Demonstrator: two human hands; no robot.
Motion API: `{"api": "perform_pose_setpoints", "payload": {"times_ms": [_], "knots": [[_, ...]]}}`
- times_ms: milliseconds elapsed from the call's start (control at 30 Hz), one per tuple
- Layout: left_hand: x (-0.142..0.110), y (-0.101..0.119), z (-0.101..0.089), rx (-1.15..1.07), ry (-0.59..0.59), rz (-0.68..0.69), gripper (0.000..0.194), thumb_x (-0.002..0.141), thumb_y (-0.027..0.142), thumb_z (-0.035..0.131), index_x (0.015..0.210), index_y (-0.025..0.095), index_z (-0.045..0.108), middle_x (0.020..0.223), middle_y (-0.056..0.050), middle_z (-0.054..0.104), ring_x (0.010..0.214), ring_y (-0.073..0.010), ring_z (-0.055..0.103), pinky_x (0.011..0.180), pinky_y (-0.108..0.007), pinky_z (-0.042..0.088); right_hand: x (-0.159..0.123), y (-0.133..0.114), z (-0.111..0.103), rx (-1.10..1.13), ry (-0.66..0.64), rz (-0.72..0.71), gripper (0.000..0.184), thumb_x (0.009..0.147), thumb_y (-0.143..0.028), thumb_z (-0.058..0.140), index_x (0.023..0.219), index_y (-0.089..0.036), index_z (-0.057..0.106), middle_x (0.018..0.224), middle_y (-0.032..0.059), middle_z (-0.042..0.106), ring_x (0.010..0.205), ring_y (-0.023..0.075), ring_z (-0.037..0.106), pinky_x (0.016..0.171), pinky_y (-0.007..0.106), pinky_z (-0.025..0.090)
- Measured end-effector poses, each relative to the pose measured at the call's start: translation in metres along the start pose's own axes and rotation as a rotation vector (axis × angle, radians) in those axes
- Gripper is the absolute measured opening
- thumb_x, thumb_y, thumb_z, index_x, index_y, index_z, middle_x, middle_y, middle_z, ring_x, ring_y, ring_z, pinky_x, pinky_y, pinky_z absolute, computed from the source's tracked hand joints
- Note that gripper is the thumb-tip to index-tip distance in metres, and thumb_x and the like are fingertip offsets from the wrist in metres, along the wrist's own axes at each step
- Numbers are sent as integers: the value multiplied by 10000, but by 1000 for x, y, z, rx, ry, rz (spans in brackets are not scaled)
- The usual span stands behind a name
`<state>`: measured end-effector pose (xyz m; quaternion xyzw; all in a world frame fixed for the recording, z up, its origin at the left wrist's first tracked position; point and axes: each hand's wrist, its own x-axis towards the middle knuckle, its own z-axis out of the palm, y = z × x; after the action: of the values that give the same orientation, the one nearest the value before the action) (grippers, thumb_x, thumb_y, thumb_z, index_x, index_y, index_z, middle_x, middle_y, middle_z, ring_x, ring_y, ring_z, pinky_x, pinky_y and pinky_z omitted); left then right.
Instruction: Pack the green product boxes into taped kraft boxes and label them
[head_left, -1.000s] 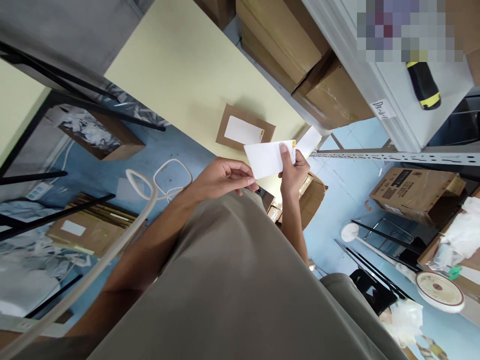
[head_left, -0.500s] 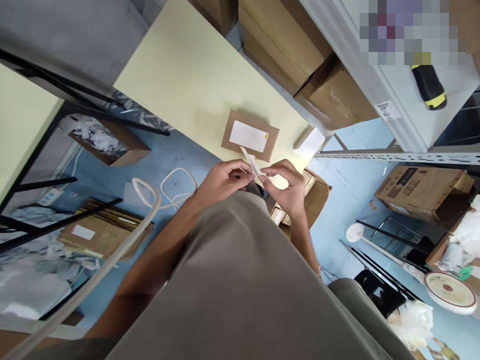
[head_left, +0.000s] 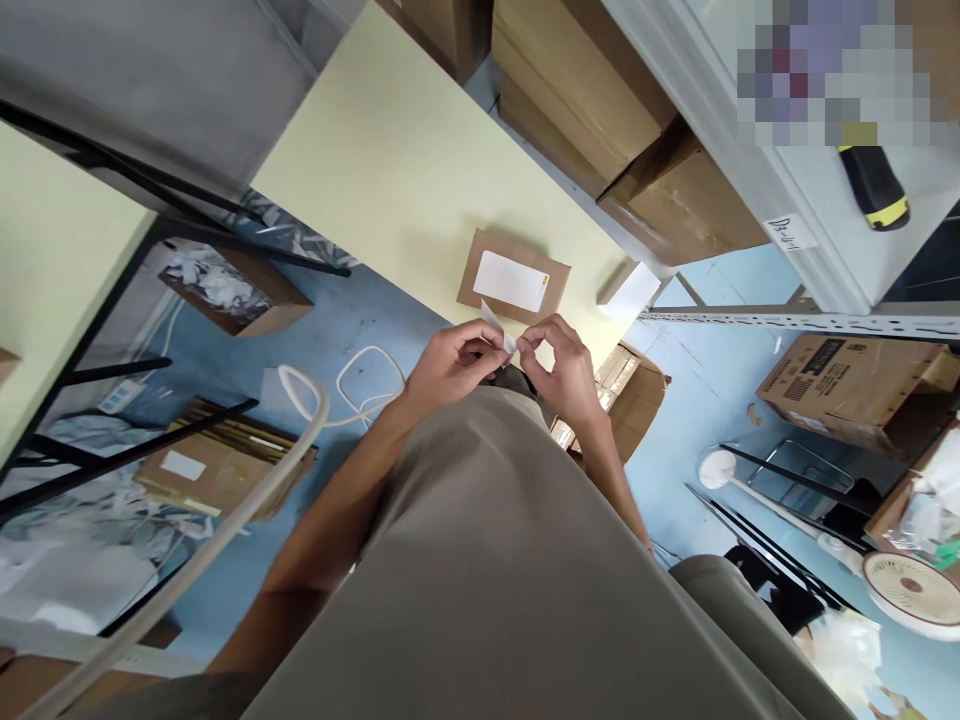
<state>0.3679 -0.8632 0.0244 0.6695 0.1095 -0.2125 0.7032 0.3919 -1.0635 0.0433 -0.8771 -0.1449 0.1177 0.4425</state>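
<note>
A narrow white paper slip [head_left: 490, 314], possibly a sticker, is pinched at its lower end between both hands, just over the table's near edge. My left hand [head_left: 450, 368] grips it with thumb and forefinger. From the other side, my right hand [head_left: 566, 365] pinches the curled end, fingertips almost meeting those of the left. Right beyond the hands, a flat brown cardboard package [head_left: 555, 292] lies on the pale yellow table [head_left: 390, 150]. On its top is a white label [head_left: 511, 281] with a small orange mark.
A small white box [head_left: 628, 290] stands at the table's right corner. Large cartons [head_left: 585, 90] line the far side. Below right is an open carton [head_left: 637, 400] with packed items. A white bent tube [head_left: 247, 510] crosses the left side, and a small fan [head_left: 911, 590] is far right.
My right hand's fingers have closed in to a tighter pinch, and the slip's lower end is now bent. The whole view has shifted slightly; the package lies as before.
</note>
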Motion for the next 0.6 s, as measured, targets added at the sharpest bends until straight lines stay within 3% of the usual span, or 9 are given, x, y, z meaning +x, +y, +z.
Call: {"api": "perform_pose_setpoints", "payload": {"times_ms": [233,367,500,600], "knots": [[17,-18,-16,-52,46,-56,412,831,590,803,905,205,678,868,-25,773,891,-215,793,705,-301,638,9,5,20,126,7,59,127,1073,-323,560,971,-260,602,999,41,683,955,212,660,921,363,538],[46,-37,-37,-27,131,-91,478,881,638,699,959,169,650,852,58,759,938,-124,771,736,-219,525,11,6,28,205,69,164,217,1073,-442,558,971,-258,610,969,54,693,945,225,669,909,372,538],[94,-58,-80,-68,402,-274,594,858,768,618,886,181,532,733,115,634,778,-16,628,694,-210,444,7,2,28,265,127,348,315,1060,-549,571,965,-254,622,975,63,719,959,230,688,919,376,544],[129,-58,-133,-47,589,-328,648,930,842,393,814,205,366,619,136,451,629,26,407,641,-230,343,-1,2,26,318,166,469,377,1039,-608,569,945,-247,624,942,55,720,935,235,698,881,382,558]]}}
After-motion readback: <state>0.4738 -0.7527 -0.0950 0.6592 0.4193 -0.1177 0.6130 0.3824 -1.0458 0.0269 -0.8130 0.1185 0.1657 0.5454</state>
